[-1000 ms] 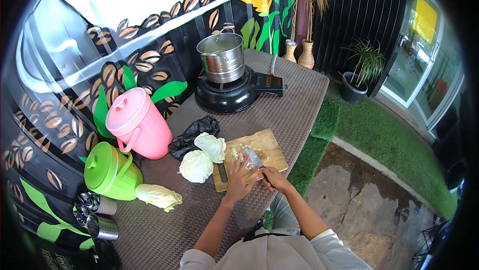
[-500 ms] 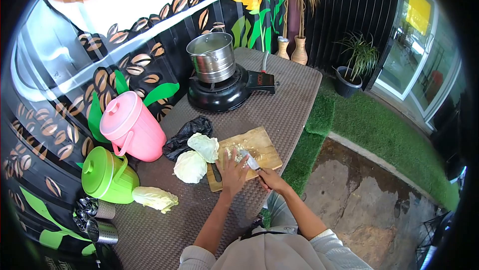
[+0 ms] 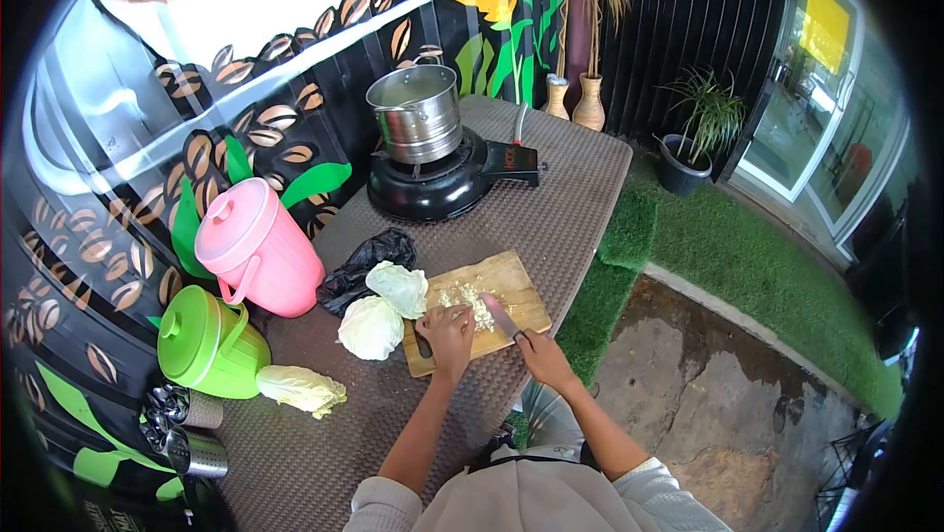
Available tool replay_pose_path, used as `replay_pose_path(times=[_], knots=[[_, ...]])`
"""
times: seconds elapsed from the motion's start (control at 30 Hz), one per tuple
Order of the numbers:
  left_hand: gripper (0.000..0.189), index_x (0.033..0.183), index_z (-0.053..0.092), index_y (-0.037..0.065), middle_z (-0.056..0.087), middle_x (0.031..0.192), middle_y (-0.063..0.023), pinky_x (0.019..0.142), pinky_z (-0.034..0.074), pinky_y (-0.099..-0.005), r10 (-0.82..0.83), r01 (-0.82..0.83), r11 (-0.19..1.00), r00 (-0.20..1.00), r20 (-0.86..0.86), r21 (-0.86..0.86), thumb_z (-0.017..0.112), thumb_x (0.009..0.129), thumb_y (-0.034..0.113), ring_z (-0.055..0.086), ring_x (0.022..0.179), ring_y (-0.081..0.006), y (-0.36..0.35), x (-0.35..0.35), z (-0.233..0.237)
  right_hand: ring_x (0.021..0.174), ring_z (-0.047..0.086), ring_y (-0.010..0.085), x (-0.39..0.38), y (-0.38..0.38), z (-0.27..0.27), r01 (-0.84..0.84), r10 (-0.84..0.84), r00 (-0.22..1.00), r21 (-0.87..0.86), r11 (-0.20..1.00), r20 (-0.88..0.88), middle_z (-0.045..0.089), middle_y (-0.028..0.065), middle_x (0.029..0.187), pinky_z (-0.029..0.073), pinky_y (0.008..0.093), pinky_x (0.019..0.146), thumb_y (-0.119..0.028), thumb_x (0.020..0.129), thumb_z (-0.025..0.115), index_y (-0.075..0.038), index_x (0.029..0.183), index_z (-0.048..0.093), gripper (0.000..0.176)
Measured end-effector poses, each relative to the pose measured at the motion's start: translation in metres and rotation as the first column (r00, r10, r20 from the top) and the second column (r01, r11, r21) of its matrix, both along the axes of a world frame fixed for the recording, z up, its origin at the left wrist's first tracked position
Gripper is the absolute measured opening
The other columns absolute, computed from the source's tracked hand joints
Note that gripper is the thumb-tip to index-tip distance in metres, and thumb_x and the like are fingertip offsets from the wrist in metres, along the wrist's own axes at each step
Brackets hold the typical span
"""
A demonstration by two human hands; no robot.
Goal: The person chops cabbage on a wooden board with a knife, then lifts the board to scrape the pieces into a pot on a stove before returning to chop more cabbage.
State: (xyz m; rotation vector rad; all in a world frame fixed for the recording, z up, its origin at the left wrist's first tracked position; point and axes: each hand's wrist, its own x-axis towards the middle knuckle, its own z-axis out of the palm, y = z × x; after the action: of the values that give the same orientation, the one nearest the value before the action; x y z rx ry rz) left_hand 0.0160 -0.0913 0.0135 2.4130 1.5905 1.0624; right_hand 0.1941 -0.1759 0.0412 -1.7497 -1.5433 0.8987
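Observation:
My right hand [image 3: 546, 359] is closed around the handle of a kitchen knife [image 3: 500, 316], whose blade points away over the wooden cutting board [image 3: 529, 298]. Small pale chopped pieces [image 3: 482, 314] lie scattered on the board around the blade. My left hand [image 3: 449, 337] rests at the board's left part, its fingers curled in beside the chopped pieces; whether they hold any is hidden. A dark handle-like object [image 3: 423, 344] shows partly beneath it. Just left of the board sit a round cabbage [image 3: 371, 328] and a cut cabbage piece [image 3: 398, 288].
A steel pot [image 3: 415, 117] stands on a black gas stove [image 3: 430, 183] at the back. A black plastic bag [image 3: 364, 271], pink jug [image 3: 260, 249], green jug [image 3: 211, 345] and napa cabbage [image 3: 301, 389] are to the left. Metal utensil holders [image 3: 202, 453] stand near the left edge.
My left hand has gone from spread flat on the board to curled, slightly left. The knife has turned a little and moved right, still in my right hand.

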Motion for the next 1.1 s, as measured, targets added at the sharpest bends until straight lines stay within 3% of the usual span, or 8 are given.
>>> replay_pose_path(times=[0.03,0.13,0.37,0.43,0.67,0.87,0.93,1.1], knots=[[0.012,0.089,0.073,0.012,0.066,0.097,0.0008,0.091,0.025,-0.0447,0.009,-0.011,1.0,0.997,0.076,0.027,0.065,0.083,0.02,0.049,0.097,-0.0197,-0.001,0.002,0.002,0.059,0.063,0.0381,-0.001,0.001,-0.006,0.021,-0.078,0.963,0.219,0.976,0.258,0.061,0.0222,0.065,0.049,0.0479,0.056,-0.031,0.095,0.043,-0.002,0.097,0.053,0.031],[0.01,0.082,0.073,0.012,0.067,0.084,-0.0012,0.091,0.026,-0.0429,0.031,-0.02,0.998,0.984,0.178,-0.062,0.069,0.08,0.021,0.051,0.092,-0.0192,0.001,0.003,0.002,0.07,0.062,0.0435,-0.005,0.001,0.007,0.052,-0.074,0.942,0.075,0.996,0.327,0.063,0.0256,0.073,0.049,0.0529,0.064,-0.033,0.094,0.044,-0.004,0.095,0.055,0.03],[0.015,0.077,0.073,0.013,0.062,0.079,-0.0023,0.087,0.025,-0.042,0.105,-0.092,0.989,0.988,0.109,-0.114,0.07,0.079,0.028,0.049,0.09,-0.0206,0.009,0.005,0.001,0.062,0.061,0.041,-0.012,-0.001,0.001,0.05,-0.112,0.918,0.171,0.984,0.38,0.06,0.0219,0.065,0.049,0.0508,0.057,-0.029,0.093,0.049,-0.004,0.091,0.055,0.026],[0.014,0.075,0.072,0.016,0.059,0.083,0.0001,0.087,0.025,-0.0416,0.112,-0.112,0.994,0.993,0.044,0.011,0.074,0.074,0.029,0.048,0.092,-0.0194,0.011,0.004,-0.003,0.061,0.061,0.0397,-0.013,0.0,0.0,0.054,-0.122,0.902,0.173,0.984,0.415,0.06,0.021,0.064,0.049,0.0498,0.056,-0.029,0.092,0.049,-0.005,0.091,0.055,0.025],[0.008,0.075,0.071,0.015,0.058,0.091,0.001,0.088,0.025,-0.0429,0.04,-0.036,0.997,0.998,0.045,-0.073,0.073,0.075,0.023,0.048,0.097,-0.0205,0.005,-0.007,0.0,0.058,0.061,0.0372,-0.012,0.002,-0.004,0.035,-0.134,0.889,0.227,0.973,0.438,0.06,0.0182,0.062,0.047,0.0466,0.053,-0.029,0.087,0.057,-0.005,0.088,0.053,0.024],[0.015,0.095,0.071,0.014,0.059,0.107,-0.0011,0.09,0.029,-0.049,-0.095,0.169,0.975,0.902,0.421,-0.143,0.066,0.082,0.021,0.047,0.105,-0.0225,0.01,-0.008,-0.019,0.065,0.062,0.0332,-0.012,0.002,-0.009,0.022,-0.185,0.869,0.338,0.941,0.458,0.059,0.0148,0.074,0.048,0.0421,0.055,-0.022,0.079,0.066,-0.005,0.094,0.052,0.026],[0.028,0.116,0.065,0.02,0.05,0.131,-0.0069,0.099,0.023,-0.0567,-0.219,0.235,0.971,0.94,0.263,-0.032,0.056,0.09,0.027,0.039,0.123,-0.0304,-0.01,0.003,0.0,0.069,0.061,0.0325,-0.012,0.002,-0.009,0.026,-0.194,0.874,0.355,0.935,0.446,0.057,0.0137,0.077,0.048,0.0414,0.057,-0.021,0.078,0.068,-0.006,0.095,0.052,0.028],[0.036,0.126,0.058,0.03,0.027,0.151,-0.0078,0.104,0.002,-0.0657,-0.272,0.268,0.96,0.961,-0.046,-0.08,0.045,0.095,0.04,0.014,0.139,-0.0393,-0.036,0.012,0.013,0.069,0.061,0.0341,-0.015,0.003,-0.007,0.023,-0.193,0.881,0.37,0.929,0.431,0.057,0.0141,0.075,0.048,0.0428,0.059,-0.02,0.079,0.067,-0.006,0.093,0.049,0.026]])
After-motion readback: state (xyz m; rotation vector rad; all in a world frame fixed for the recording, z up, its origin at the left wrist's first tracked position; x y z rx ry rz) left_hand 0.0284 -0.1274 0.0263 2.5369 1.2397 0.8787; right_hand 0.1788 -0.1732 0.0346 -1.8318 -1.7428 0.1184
